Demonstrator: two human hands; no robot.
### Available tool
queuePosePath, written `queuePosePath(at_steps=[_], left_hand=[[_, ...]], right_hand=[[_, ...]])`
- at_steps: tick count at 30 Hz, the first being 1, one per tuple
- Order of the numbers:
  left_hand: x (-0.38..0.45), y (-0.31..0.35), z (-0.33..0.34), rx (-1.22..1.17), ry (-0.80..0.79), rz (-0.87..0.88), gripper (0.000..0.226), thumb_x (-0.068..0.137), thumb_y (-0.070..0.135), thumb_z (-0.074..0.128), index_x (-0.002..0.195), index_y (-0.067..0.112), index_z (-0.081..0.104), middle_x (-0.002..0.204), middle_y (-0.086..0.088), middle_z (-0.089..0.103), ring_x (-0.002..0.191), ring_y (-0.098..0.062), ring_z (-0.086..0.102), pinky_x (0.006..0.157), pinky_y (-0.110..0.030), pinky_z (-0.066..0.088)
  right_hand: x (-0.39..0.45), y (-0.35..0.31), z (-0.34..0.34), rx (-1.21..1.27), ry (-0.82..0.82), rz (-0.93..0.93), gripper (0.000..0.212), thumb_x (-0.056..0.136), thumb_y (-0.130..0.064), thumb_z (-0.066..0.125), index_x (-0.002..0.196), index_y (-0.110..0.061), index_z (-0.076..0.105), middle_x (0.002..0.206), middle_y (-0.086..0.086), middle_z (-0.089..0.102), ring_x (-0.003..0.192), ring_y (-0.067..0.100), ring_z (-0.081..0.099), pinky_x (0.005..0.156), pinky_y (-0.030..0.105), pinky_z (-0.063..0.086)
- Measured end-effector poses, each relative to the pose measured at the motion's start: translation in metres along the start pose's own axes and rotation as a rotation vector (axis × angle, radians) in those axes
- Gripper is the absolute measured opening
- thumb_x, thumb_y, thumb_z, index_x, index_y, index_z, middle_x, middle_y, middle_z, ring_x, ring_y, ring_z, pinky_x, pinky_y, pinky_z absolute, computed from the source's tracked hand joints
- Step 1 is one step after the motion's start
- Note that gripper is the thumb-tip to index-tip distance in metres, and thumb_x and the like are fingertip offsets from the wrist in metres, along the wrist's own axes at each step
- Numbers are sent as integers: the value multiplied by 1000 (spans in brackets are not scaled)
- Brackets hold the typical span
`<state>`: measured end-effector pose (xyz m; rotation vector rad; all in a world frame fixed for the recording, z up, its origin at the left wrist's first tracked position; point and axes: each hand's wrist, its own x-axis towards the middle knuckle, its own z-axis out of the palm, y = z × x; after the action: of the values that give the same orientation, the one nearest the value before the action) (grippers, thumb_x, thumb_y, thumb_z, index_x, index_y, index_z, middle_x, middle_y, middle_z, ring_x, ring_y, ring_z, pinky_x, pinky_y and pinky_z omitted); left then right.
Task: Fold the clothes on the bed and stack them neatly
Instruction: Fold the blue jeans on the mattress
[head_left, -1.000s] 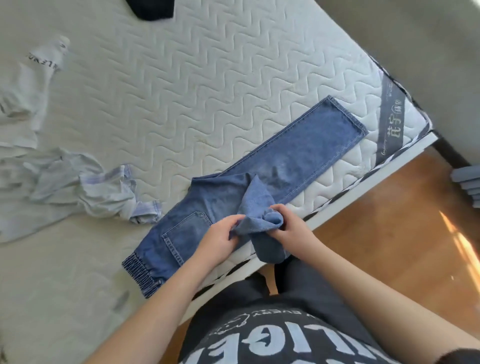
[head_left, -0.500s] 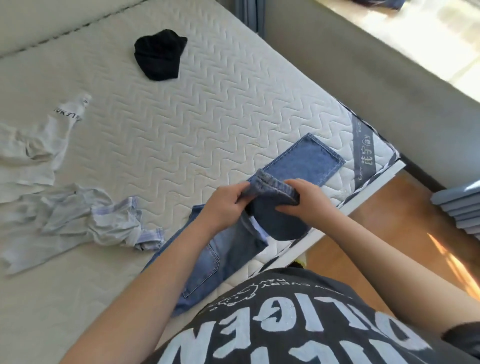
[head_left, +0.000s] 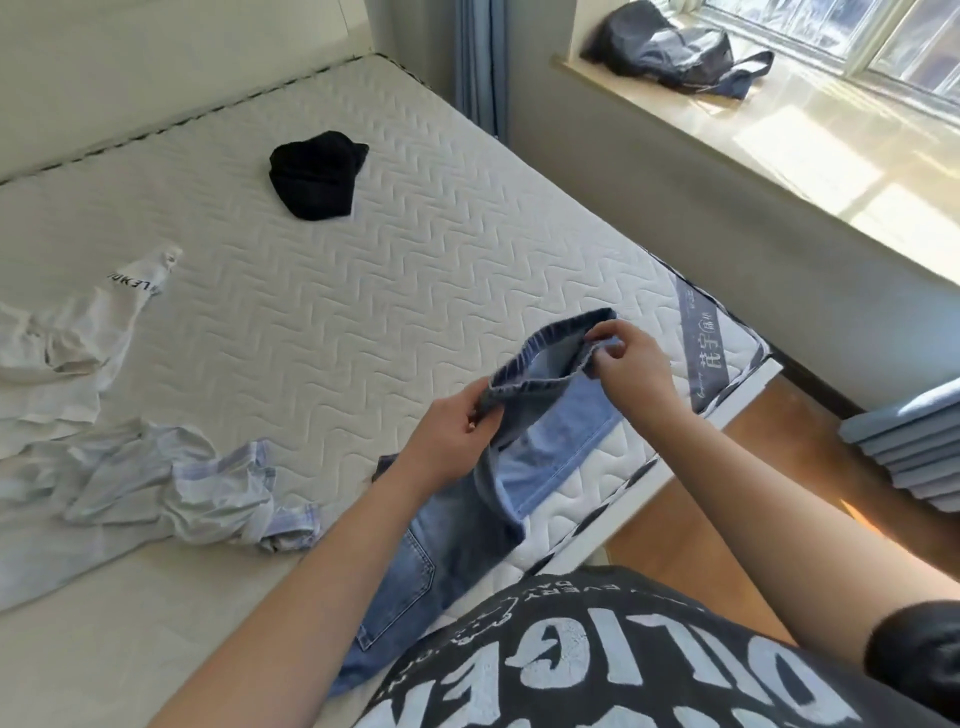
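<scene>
Since 0.5 s ago, both hands have risen and spread apart, stretching the jeans (head_left: 410, 561) waistband between them. Head view: left hand (head_left: 451, 436) pinches one end of the band, right hand (head_left: 631, 364) pinches the other; the legs trail down onto the mattress (head_left: 415, 270) edge. Count: one jeans, one black garment (head_left: 317, 182), two pale garments (head_left: 156, 473).

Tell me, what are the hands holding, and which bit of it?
Both hands hold the blue jeans by the elastic cuff at the end of a leg: the left hand pinches one side, the right hand the other, lifted above the mattress.
</scene>
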<state>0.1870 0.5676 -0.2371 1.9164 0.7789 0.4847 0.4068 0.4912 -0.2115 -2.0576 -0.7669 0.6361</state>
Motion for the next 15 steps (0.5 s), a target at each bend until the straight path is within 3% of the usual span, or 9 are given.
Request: queuePosePath(at_steps=[2, 4, 7, 9, 12, 13, 15], left_hand=[[-5, -3, 9, 8, -35, 9, 35, 90, 27, 50, 122, 30, 63, 80, 4, 69, 69, -11, 59, 69, -26, 46], [-11, -4, 17, 21, -74, 36, 40, 88, 22, 50, 126, 26, 63, 91, 3, 71, 80, -13, 63, 76, -27, 48], [-16, 0, 25, 30, -176, 45, 46, 87, 18, 51, 132, 25, 58, 114, 9, 68, 103, -7, 63, 92, -27, 48], [-18, 1, 29, 8, -333, 65, 54, 90, 23, 56, 143, 26, 46, 135, 15, 56, 122, 2, 52, 105, -20, 40], [-20, -3, 31, 49, -556, 121, 69, 90, 23, 60, 152, 23, 31, 155, 14, 34, 140, 6, 29, 113, -14, 24], [-20, -3, 28, 21, -568, 115, 66, 87, 15, 56, 149, 23, 38, 152, 11, 39, 139, 4, 33, 113, -15, 26], [-19, -4, 21, -104, -368, 51, 51, 77, 7, 46, 120, 28, 66, 124, 9, 66, 117, -2, 58, 102, -23, 43]], right_hand=[[-5, -1, 11, 108, -87, 32, 16, 95, -18, 51, 102, -27, 62, 91, -9, 70, 85, 10, 65, 71, 24, 50], [-11, 0, 22, 246, -173, 107, 19, 100, -25, 49, 112, -20, 62, 106, -3, 69, 104, 14, 63, 86, 33, 52], [-23, 4, 32, 453, -247, 211, 24, 97, -42, 55, 105, -23, 66, 93, -11, 73, 88, 2, 68, 66, 21, 52], [-29, 9, 36, 486, -271, 212, 30, 88, -49, 67, 103, -24, 68, 90, -9, 74, 82, 4, 68, 66, 22, 53], [-34, 16, 37, 449, -299, 161, 28, 83, -27, 78, 106, -18, 65, 98, -1, 75, 92, 13, 70, 81, 28, 54], [-34, 18, 36, 430, -297, 145, 27, 84, -17, 77, 107, -17, 63, 100, 3, 74, 93, 15, 69, 83, 31, 54], [-35, 21, 30, 352, -288, 110, 27, 87, -5, 69, 111, -14, 60, 105, 10, 72, 93, 20, 66, 88, 38, 53]])
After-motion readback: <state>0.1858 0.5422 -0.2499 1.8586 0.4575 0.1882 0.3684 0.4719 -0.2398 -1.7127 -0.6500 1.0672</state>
